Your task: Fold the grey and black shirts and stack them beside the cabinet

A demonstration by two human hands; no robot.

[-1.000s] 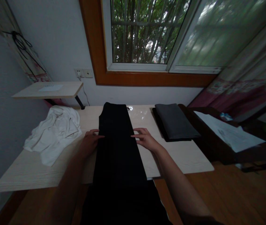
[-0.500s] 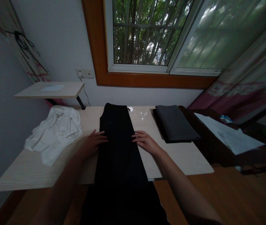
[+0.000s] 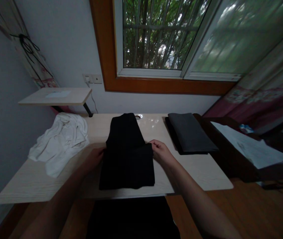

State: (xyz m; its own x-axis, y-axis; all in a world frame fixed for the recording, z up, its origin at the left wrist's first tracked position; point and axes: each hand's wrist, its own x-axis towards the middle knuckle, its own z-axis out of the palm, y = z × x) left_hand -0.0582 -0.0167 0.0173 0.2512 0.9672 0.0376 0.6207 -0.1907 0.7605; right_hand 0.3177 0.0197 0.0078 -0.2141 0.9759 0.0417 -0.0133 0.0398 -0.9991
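Black trousers [image 3: 128, 167] lie lengthwise on the pale wooden table [image 3: 201, 172], their near part doubled back over the middle. The far part stays flat, close to the back edge. At the left end of the turned-over edge, my left hand [image 3: 95, 157] is closed on the cloth, its fingertips partly hidden in shadow. My right hand [image 3: 161, 152] pinches the right corner of that same edge between thumb and fingers. To the right sits a folded dark grey garment [image 3: 191, 132] on top of a black one. A crumpled white cloth [image 3: 61, 139] rests on the left.
A small raised shelf [image 3: 76, 96] with a paper on it stands at the back left. Behind the table are a wall socket [image 3: 91, 78] and a window [image 3: 163, 39]. Right of the table, a dark surface holds a white sheet [image 3: 251, 146]. Curtains hang on both sides.
The near end of the trousers, which hung over the table's front edge, is now folded up onto the table. Both hands have gone from lying flat on the cloth to gripping its edge.
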